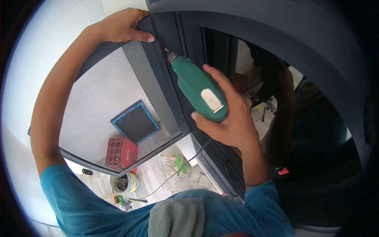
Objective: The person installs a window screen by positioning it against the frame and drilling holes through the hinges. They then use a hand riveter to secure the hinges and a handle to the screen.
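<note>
We face one dark door frame (237, 21) and one mesh screen panel (106, 91), with some open floor (152, 173) past the panel's lower edge. Our left hand (124, 27) clasps the panel's upper corner, while our right hand (235, 118) grips one green drill (197, 85), bit (166, 49) just beside the left thumb (148, 38). Below are one red crate (125, 152), contents hidden, and one bucket (135, 183) holding something grey (121, 184).

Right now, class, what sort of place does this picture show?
Probably a building being fitted out or renovated: a green power drill at a dark frame, a mesh screen, and a bucket on the floor.
</note>
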Tool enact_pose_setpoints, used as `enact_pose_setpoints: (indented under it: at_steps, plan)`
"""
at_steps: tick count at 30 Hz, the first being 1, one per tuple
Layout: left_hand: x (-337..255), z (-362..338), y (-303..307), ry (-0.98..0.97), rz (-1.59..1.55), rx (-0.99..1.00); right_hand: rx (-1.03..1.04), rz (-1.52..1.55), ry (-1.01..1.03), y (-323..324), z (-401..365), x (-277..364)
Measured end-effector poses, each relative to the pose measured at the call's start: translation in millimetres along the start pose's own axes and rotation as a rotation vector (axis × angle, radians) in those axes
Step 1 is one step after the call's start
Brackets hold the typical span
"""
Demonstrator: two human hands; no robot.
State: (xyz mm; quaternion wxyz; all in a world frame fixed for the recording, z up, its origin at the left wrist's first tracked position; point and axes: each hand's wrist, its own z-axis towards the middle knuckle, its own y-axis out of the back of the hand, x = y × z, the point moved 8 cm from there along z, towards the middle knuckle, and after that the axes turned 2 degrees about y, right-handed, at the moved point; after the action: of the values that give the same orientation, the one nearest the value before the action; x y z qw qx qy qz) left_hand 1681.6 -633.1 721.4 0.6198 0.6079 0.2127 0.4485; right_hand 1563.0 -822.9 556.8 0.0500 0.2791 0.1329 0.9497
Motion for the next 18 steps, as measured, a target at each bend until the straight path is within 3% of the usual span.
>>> enact_pose_setpoints:
  at_steps: [3,5,9,15,18]
  plan:
    - [2,0,1,-0.052,-0.05,-0.059,0.02,0.086,-0.143,10,0,-14]
    - [0,0,1,-0.123,-0.045,-0.088,0.012,0.054,-0.118,11,-2,-14]
    - [3,2,0,0.008,-0.009,0.002,0.026,-0.111,-0.046,5,1,0]
    - [2,2,-3,-0.072,-0.095,-0.067,0.306,-0.308,-0.245,-1,21,21]
    - [0,1,0,-0.042,-0.066,-0.073,0.115,-0.185,-0.039,2,15,12]
